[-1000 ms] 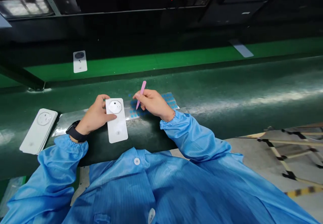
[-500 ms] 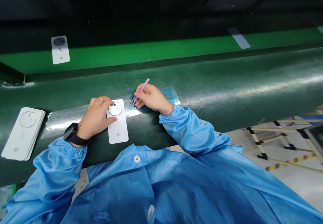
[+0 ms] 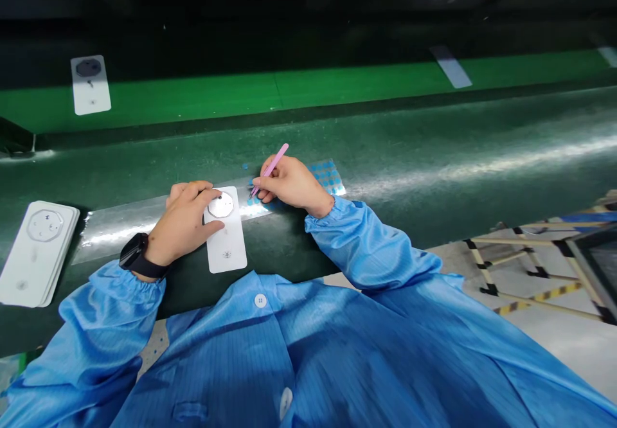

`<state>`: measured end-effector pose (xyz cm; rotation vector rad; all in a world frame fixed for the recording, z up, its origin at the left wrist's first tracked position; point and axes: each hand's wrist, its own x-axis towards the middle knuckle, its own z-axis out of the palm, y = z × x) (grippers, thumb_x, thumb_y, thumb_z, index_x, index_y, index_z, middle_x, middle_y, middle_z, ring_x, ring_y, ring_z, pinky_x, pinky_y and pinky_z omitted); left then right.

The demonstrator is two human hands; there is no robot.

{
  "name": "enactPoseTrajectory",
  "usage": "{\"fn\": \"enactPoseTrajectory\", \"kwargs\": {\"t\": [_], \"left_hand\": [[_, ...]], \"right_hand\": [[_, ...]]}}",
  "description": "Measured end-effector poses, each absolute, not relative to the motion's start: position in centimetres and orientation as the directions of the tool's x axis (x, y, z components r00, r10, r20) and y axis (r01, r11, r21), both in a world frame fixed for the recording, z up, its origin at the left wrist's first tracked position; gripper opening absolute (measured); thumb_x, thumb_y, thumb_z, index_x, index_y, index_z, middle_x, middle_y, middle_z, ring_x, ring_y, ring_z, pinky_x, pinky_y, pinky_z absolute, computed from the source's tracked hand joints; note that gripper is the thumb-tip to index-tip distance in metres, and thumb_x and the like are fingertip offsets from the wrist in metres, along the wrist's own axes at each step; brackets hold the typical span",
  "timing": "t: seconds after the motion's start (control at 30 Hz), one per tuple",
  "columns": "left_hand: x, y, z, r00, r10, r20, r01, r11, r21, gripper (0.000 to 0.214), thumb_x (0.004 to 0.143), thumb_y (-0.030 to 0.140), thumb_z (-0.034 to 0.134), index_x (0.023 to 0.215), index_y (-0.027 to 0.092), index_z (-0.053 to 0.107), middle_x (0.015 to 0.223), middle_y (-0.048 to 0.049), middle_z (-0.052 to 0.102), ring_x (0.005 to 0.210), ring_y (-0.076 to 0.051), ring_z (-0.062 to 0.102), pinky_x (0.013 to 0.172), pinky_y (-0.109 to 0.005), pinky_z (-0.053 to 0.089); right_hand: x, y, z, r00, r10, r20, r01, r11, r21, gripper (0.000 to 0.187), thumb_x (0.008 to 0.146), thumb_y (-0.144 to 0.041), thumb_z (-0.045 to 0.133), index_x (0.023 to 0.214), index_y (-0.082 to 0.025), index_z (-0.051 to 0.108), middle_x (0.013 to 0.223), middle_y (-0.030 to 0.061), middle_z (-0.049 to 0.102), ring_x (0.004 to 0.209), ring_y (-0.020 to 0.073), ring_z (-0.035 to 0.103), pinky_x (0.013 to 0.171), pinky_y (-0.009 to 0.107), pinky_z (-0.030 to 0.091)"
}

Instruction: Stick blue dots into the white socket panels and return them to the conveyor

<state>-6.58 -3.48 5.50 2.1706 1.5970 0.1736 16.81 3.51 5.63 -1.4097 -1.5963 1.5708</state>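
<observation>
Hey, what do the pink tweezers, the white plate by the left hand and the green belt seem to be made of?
The pink tweezers: probably coated metal or plastic, smooth and even; the look can't settle which. The white plate: likely moulded plastic, clean satin surface. The green belt: probably rubber or PVC, with a soft sheen in long streaks.
</observation>
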Motion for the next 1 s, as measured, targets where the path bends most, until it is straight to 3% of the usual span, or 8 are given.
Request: {"fn": "enactPoseTrajectory", "kwargs": {"t": [0.8, 1.0], "left_hand": [[-6.54, -3.49, 5.55, 0.312, 0.936, -0.16, 0.885, -0.225, 0.408, 0.051, 0.079, 0.035, 0.071, 0.127, 0.022, 0.065, 0.14, -0.0103, 0.058, 0.129, -0.036, 0.044, 0.111, -0.054, 0.036], [-6.45, -3.46, 5.65, 0.31, 0.936, -0.167, 0.885, -0.22, 0.411, 0.052, 0.079, 0.036, 0.072, 0.128, 0.021, 0.064, 0.141, -0.0102, 0.058, 0.129, -0.036, 0.043, 0.111, -0.054, 0.036]], "right_hand": [[16.62, 3.81, 5.51, -0.408, 0.864, -0.296, 0.374, -0.137, -0.917, 0.021, 0.087, -0.008, 0.067, 0.072, -0.015, 0.055, 0.062, 0.0042, 0.071, 0.048, 0.0119, 0.067, 0.044, 0.018, 0.055], [16.73, 3.76, 5.48, -0.376, 0.874, -0.307, 0.308, -0.195, -0.931, 0.02, 0.087, -0.009, 0.068, 0.073, -0.015, 0.056, 0.056, 0.0007, 0.068, 0.045, 0.0103, 0.065, 0.043, 0.016, 0.054]]}}
